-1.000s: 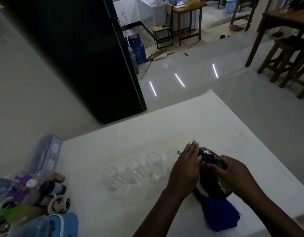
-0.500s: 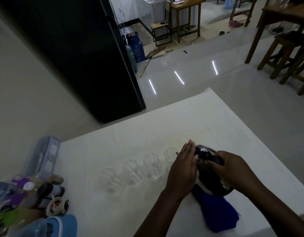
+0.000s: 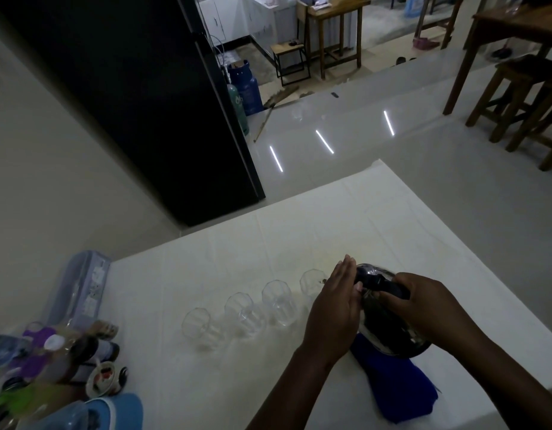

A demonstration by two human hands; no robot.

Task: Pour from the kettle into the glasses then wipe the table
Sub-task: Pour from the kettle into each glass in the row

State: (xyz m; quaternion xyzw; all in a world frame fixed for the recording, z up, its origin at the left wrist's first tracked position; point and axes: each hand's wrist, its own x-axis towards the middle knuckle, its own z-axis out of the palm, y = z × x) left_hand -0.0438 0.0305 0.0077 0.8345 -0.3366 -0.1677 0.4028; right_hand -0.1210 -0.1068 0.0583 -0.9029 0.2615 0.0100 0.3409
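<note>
A shiny metal kettle (image 3: 389, 333) with a black handle stands on the white table (image 3: 299, 237), near its right front. My right hand (image 3: 423, 305) is closed around the kettle's handle. My left hand (image 3: 333, 308) lies flat against the kettle's left side, fingers straight and together. Several clear glasses stand in a row to the left: the nearest glass (image 3: 310, 282) is partly hidden behind my left hand, then a second glass (image 3: 277, 302), a third glass (image 3: 242, 316) and the leftmost glass (image 3: 198, 327). A blue cloth (image 3: 395, 389) lies under and in front of the kettle.
Bottles and jars (image 3: 57, 352) crowd the table's left front corner, with a clear plastic box (image 3: 79, 287) behind them. A black fridge (image 3: 138, 97) stands beyond the table. Wooden stools (image 3: 522, 100) and a wooden table stand far right on the floor.
Both hands stay on the kettle. My left hand has slid a little lower along the kettle's side; the view shifted slightly.
</note>
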